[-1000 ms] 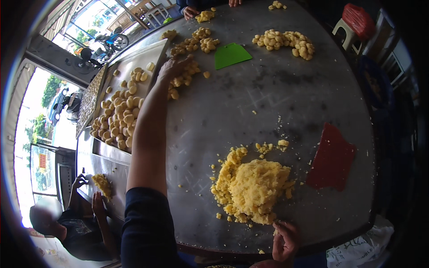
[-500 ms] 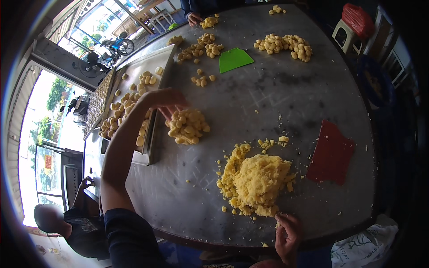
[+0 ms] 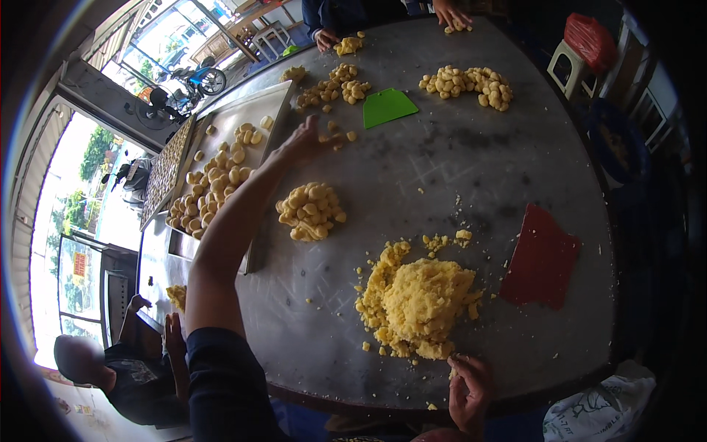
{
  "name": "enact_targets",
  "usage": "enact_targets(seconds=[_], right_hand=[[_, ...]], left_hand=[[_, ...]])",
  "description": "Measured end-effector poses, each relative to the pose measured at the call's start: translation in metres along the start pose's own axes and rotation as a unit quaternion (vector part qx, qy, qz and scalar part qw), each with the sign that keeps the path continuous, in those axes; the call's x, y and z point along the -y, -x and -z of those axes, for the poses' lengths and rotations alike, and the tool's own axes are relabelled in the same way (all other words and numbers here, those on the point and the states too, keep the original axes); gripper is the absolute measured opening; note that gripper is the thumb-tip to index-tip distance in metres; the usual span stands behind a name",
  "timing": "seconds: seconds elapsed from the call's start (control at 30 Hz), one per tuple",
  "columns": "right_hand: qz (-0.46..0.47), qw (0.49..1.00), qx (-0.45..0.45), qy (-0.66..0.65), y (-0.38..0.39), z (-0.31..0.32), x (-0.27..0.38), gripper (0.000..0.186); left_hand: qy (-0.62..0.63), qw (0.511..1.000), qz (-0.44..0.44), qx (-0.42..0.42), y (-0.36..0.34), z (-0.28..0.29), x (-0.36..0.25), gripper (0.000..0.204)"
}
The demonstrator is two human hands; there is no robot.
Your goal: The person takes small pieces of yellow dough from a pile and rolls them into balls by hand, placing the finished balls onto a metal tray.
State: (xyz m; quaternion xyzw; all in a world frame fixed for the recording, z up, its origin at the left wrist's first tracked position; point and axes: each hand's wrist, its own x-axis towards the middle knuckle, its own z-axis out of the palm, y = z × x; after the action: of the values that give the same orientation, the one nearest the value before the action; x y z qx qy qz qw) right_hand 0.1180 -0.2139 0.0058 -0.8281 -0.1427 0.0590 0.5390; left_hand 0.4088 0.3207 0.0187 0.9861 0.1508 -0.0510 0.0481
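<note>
Head view: The left hand (image 3: 305, 140) reaches far across a grey table (image 3: 515, 169), thumb and fingers spread apart at a few loose dough pieces (image 3: 350, 135) just beyond the palm. The right hand (image 3: 469, 390) sits low at the near edge, fingers curled beside a yellow dough mound (image 3: 427, 298); whether its fingertips are clamped on a crumb cannot be told.

The loose pieces lie ahead and slightly right of the left wrist, with the left hand by far the nearer. Back toward the wearer, well apart from those fingers, rests a heaped cluster of dough balls (image 3: 311, 211), roughly round with no clear long axis.

To the left stands a tray (image 3: 266, 103) of rounded balls, partly behind the forearm. Beyond the reaching hand lies a green scraper (image 3: 389, 108); a red scraper (image 3: 541, 258) is right of the mound. Co-workers' hands (image 3: 325, 40) show at the far edge.
</note>
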Motion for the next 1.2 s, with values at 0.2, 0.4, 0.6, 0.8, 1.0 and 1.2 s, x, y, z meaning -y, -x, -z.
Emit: enact_targets(seconds=[0.2,0.4,0.6,0.8,1.0,1.2], right_hand=[[0.01,1.0,-0.006,0.015,0.001,-0.001,-0.004,0.036],[0.005,1.0,-0.007,0.007,0.0,0.0,0.0,0.036],[0.01,1.0,0.001,0.018,0.001,-0.002,-0.005,0.034],[0.023,0.999,-0.015,0.018,0.003,-0.003,-0.006,0.033],[0.039,0.999,-0.019,-0.01,0.001,-0.004,-0.011,0.032],[0.075,0.997,-0.02,-0.006,0.002,-0.005,-0.017,0.032]], left_hand=[[0.078,0.996,0.03,-0.024,-0.058,-0.041,-0.003,0.138],[0.203,0.967,0.0,-0.157,-0.073,-0.04,0.01,0.069],[0.089,0.959,-0.254,-0.083,-0.013,-0.033,0.0,0.031],[-0.012,0.984,-0.156,0.083,0.111,0.003,-0.029,0.045],[0.053,0.976,-0.076,0.197,0.163,0.03,-0.037,0.065],[0.134,0.948,0.011,0.289,0.234,0.024,0.002,0.057]])
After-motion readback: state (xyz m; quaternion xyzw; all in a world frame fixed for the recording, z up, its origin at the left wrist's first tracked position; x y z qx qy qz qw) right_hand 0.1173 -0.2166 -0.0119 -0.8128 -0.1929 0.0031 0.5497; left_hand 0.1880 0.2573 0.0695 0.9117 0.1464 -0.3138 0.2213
